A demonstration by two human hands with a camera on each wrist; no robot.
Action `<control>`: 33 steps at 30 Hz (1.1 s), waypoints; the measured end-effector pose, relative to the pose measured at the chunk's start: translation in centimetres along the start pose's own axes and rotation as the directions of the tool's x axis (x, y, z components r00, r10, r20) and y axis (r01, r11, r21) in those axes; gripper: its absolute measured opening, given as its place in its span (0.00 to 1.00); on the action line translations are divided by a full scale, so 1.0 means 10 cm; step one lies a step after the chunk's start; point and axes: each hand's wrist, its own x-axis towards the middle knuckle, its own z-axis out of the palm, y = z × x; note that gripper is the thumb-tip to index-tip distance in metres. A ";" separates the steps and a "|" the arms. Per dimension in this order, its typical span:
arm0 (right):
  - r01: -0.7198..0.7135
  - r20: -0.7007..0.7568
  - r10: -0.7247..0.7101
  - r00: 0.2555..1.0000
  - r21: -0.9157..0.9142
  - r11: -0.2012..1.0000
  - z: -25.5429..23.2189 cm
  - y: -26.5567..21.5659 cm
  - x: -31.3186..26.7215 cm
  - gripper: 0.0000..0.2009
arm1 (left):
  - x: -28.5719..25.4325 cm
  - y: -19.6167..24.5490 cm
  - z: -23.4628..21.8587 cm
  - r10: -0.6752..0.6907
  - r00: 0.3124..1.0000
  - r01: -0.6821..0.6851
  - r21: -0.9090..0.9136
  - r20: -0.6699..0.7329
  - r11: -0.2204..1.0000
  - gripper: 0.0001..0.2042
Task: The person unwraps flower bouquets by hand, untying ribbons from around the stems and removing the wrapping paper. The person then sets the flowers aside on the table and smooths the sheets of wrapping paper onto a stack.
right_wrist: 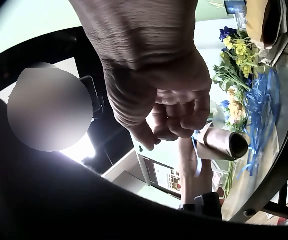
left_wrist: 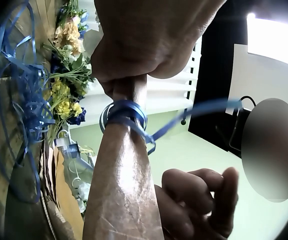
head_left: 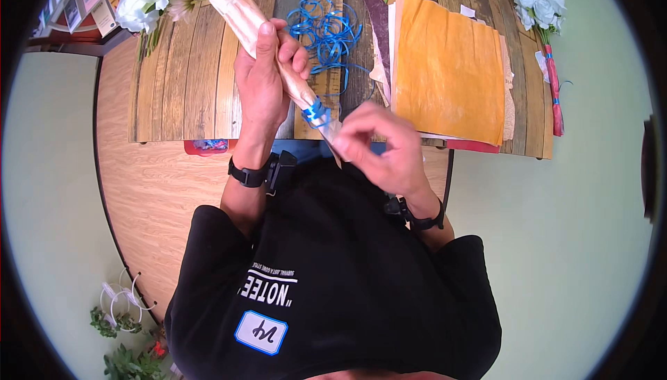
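Observation:
My left hand (head_left: 264,78) grips a long, narrow bundle wrapped in light paper (head_left: 240,19), its fingers and thumb curled round the shaft. Blue ribbon (head_left: 316,112) circles the bundle below that hand; in the left wrist view the coiled ribbon (left_wrist: 126,116) has a loose tail sticking out sideways. Close to the bundle's lower end is my right hand (head_left: 385,147), its fingers loosely bent. Nothing shows between the fingers of the right hand (left_wrist: 196,202) in the left wrist view. The right wrist view shows the bundle's hollow paper end (right_wrist: 224,143) beyond the right hand (right_wrist: 159,95).
Tangled blue ribbon (head_left: 326,32) lies on the wooden table (head_left: 184,67). Stacked sheets with an orange one (head_left: 448,71) on top lie to the right. White flowers (head_left: 135,12) are at the back left; a wrapped white bouquet (head_left: 554,88) lies at the right edge.

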 end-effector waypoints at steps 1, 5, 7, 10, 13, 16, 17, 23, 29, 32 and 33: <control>0.009 -0.063 -0.016 0.998 -0.110 0.994 -0.04 0.03 0.01 0.07 | -0.01 0.00 0.03 0.009 1.000 -0.009 0.017 -0.001 1.000 0.17; 0.196 -0.042 -0.224 0.974 -0.347 0.917 0.00 0.13 0.11 0.14 | -0.01 -0.03 0.11 0.033 0.999 -0.033 0.076 -0.006 0.997 0.17; 0.210 -0.019 -0.237 0.971 -0.396 0.894 0.06 0.20 0.16 0.16 | -0.02 -0.06 0.17 0.054 0.998 -0.050 0.127 -0.033 0.991 0.18; 0.216 0.017 -0.233 0.972 -0.451 0.866 0.09 0.34 0.18 0.20 | -0.02 -0.11 0.20 0.083 0.994 -0.070 0.190 -0.065 0.979 0.19; 0.175 0.031 -0.181 0.983 -0.471 0.865 0.06 0.38 0.17 0.18 | -0.05 -0.10 0.28 0.095 0.991 -0.068 0.247 -0.097 0.967 0.19; 0.184 0.036 -0.189 0.981 -0.466 0.866 0.01 0.37 0.18 0.15 | -0.04 -0.10 0.32 0.098 0.989 -0.067 0.249 -0.113 0.966 0.19; 0.193 0.025 -0.202 0.979 -0.424 0.885 -0.01 0.38 0.17 0.14 | -0.03 -0.09 0.34 0.100 0.988 -0.068 0.250 -0.118 0.966 0.19; 0.182 -0.009 -0.194 0.981 -0.307 0.934 -0.12 0.34 0.13 0.09 | 0.07 -0.04 0.34 0.111 0.985 -0.082 0.208 -0.133 0.975 0.19; 0.078 0.086 -0.053 0.995 -0.319 0.944 -0.32 0.27 0.14 0.09 | 0.23 0.07 0.20 0.155 0.975 -0.133 0.139 -0.161 0.981 0.18; 0.028 0.180 0.052 0.982 -0.414 0.910 -0.43 0.19 0.19 0.09 | 0.31 0.10 0.12 0.170 0.974 -0.146 0.152 -0.152 0.977 0.18; 0.044 0.190 0.053 0.980 -0.469 0.882 -0.43 0.18 0.21 0.09 | 0.33 0.11 0.10 0.171 0.973 -0.148 0.149 -0.153 0.978 0.18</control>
